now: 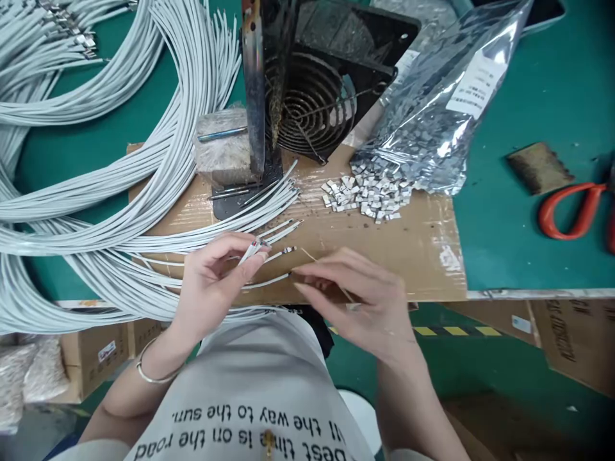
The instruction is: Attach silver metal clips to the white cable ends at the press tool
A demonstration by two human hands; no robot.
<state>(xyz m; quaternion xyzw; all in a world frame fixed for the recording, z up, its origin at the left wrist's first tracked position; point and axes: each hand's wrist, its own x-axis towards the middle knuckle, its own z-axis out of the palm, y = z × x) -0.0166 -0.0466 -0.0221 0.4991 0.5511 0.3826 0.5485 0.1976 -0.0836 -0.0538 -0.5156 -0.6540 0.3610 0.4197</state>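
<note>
My left hand (214, 275) is closed, pinching a few white cables (248, 250) between thumb and fingertips, their small connector ends pointing right. Just beyond those fingers, two more loose cable ends (276, 278) stick out to the right, one tipped with a small dark and white end. My right hand (358, 294) is close by, thumb and forefinger near each other, with a thin wire (309, 254) running through it. One cable tip lies right at its fingertips; whether they touch it I cannot tell. A heap of small white and metal connectors (368, 194) lies on the cardboard (423, 256) beyond.
Bundles of white cables (158, 173) cover the left side. Behind the hands stand an upright metal bracket (254, 96), a wrapped block (223, 150) and a black fan with a round grille (312, 105). Rightward are a plastic bag (432, 115), a brown pad (538, 168) and red-handled pliers (571, 211).
</note>
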